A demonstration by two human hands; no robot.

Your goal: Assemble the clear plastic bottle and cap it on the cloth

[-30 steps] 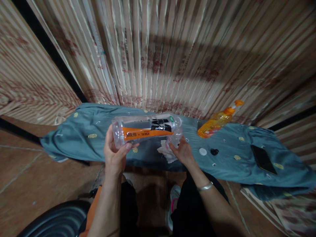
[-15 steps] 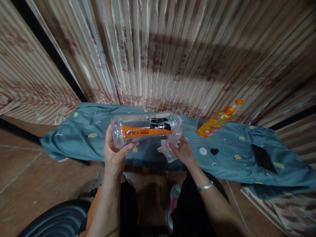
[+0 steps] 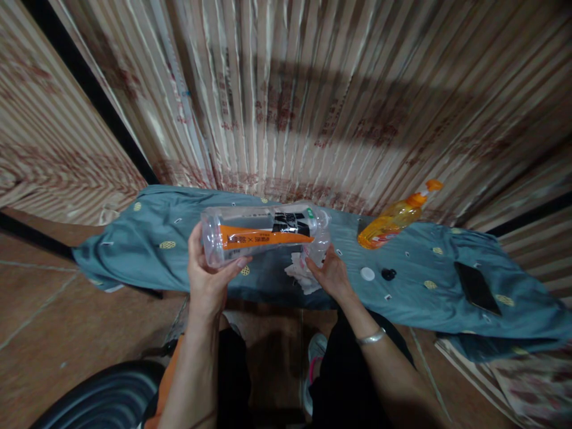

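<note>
The large bottle [image 3: 257, 232] is held sideways above the table [image 3: 120, 238] by the left hand [image 3: 208, 286], a small clear container [image 3: 319, 245] by the right hand [image 3: 334, 275]; any contents could be spilled through careless tilting.

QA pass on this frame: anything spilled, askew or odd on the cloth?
No spill visible. A crumpled whitish scrap by the right hand looks untidy, and the cloth is rucked at its left end rather than lying flat.

2 hands [image 3: 206, 286], clear bottle [image 3: 261, 235] held sideways, orange bottle [image 3: 391, 223], phone [image 3: 477, 288]
</note>
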